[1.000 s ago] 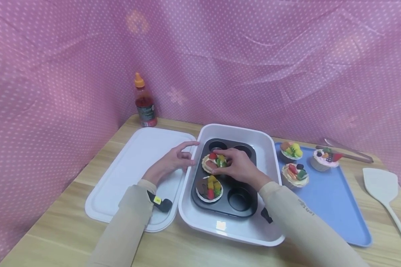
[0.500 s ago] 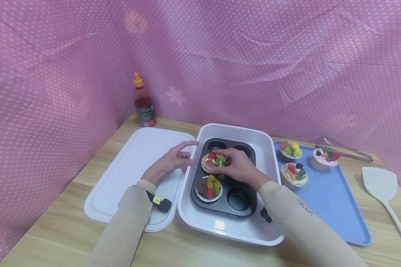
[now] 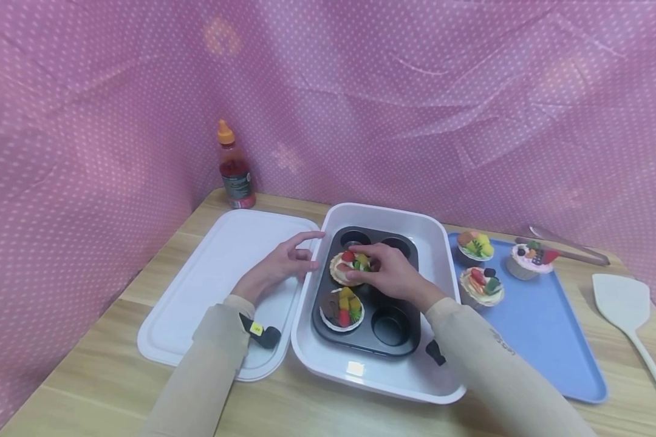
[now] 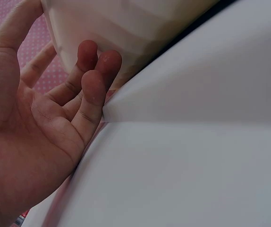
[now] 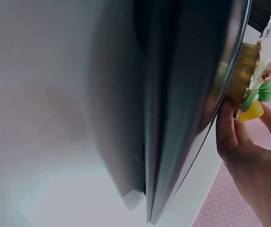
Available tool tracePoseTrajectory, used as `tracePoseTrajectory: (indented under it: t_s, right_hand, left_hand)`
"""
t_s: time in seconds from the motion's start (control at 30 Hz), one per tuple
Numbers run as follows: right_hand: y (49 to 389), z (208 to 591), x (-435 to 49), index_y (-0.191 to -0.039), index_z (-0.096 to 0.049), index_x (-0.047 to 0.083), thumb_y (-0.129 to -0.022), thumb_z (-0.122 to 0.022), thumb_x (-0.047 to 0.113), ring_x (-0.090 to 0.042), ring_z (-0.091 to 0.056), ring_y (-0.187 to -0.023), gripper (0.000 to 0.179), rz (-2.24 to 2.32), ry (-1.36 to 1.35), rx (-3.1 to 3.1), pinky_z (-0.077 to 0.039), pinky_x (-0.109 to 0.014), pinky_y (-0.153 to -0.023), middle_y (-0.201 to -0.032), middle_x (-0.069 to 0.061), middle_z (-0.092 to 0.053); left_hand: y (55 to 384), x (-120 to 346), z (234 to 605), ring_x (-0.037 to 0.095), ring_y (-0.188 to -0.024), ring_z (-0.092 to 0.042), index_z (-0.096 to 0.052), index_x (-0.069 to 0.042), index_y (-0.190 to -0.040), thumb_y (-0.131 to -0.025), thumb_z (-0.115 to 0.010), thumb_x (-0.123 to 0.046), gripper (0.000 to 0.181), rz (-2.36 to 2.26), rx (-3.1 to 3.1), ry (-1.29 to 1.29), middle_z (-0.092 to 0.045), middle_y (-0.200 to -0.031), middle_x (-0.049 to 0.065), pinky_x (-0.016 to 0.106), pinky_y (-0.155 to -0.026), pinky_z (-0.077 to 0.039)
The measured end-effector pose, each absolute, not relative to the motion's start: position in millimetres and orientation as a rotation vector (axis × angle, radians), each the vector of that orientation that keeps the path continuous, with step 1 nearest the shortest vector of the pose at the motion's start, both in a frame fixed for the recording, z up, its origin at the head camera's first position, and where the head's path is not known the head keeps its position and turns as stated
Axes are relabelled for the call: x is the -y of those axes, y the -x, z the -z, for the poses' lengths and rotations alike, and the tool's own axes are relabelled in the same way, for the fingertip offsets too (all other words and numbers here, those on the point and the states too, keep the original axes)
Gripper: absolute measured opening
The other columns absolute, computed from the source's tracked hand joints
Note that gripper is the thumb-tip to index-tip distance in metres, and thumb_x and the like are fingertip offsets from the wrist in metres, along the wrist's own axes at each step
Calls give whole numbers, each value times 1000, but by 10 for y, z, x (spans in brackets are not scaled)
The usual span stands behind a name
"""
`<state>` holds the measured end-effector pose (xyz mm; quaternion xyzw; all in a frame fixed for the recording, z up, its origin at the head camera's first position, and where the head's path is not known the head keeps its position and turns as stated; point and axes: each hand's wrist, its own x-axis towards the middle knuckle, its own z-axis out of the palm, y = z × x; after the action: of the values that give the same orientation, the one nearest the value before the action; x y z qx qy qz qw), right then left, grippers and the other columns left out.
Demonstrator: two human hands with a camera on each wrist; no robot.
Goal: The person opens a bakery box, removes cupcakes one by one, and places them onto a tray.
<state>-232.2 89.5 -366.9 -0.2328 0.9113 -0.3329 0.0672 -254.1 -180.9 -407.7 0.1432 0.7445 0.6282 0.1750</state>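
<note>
My right hand (image 3: 385, 267) grips a fruit-topped cupcake (image 3: 342, 267), thumb on the near side and fingers on the far side. The cupcake sits in a middle cup of the dark muffin tin (image 3: 355, 346); in the right wrist view its golden paper case (image 5: 244, 71) shows at the tin's rim. A second cupcake (image 3: 334, 308), brown with yellow and red fruit, sits in the near left cup. The tin lies inside a white bin (image 3: 443, 291). Against the bin's left rim, my left hand (image 3: 279, 261) rests its thumb and index fingertips, the other fingers loosely bent (image 4: 93, 87).
A white lid (image 3: 213, 273) lies left of the bin. On the right, a blue tray (image 3: 541, 328) bears several cupcakes (image 3: 482, 286). Metal tongs (image 3: 568, 249) and a white spatula (image 3: 623, 300) lie beyond it. A sauce bottle (image 3: 237, 176) stands at the back left.
My right thumb has shifted slightly along the cupcake's near side. Otherwise both hands, the tin and the cupcakes look nearly the same.
</note>
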Motion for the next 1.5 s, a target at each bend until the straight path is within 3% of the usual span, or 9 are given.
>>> tracePoseTrajectory:
  t_s: [0.17, 0.6, 0.93, 1.17, 1.5]
  right_hand:
    - [2308, 3660, -911, -142, -59, 18, -90, -74, 40, -23, -56, -102, 59, 1027, 690, -2742, -50, -40, -89, -123, -7, -65]
    - [2290, 3644, -939, -143, -59, 17, -92, -73, 37, -24, -59, -105, 56, 1066, 704, -2701, -52, -43, -93, -124, -8, -65]
    - [2289, 3637, -955, -142, -59, 15, -92, -74, 35, -26, -64, -107, 56, 1067, 717, -2698, -54, -44, -94, -123, -10, -66]
    - [2284, 3640, -953, -140, -61, 13, -89, -76, 35, -25, -63, -105, 58, 1072, 754, -2722, -54, -44, -93, -124, -10, -67]
    - [2247, 3619, -922, -139, -62, 24, -82, -82, 41, -22, -55, -100, 62, 1082, 676, -2712, -50, -38, -87, -119, -4, -64]
  left_hand:
    - [2537, 1807, 4073, 14, -69, -57, -38, -23, -154, -94, -68, -9, 68, -1787, -2101, -403, -61, -86, -1, 34, -88, -44]
    - [2550, 1813, 4102, 15, -70, -58, -40, -27, -153, -93, -70, -13, 69, -1775, -2107, -401, -62, -88, 0, 36, -90, -43]
    - [2548, 1802, 4094, 17, -72, -59, -41, -30, -152, -94, -70, -15, 68, -1759, -2124, -366, -63, -91, 1, 43, -101, -34]
    - [2545, 1799, 4083, 16, -74, -60, -41, -29, -152, -93, -70, -13, 68, -1759, -2133, -366, -64, -92, 2, 38, -93, -41]
    - [2539, 1816, 4074, 15, -74, -60, -40, -28, -153, -93, -70, -13, 69, -1751, -2135, -386, -63, -91, 1, 36, -92, -42]
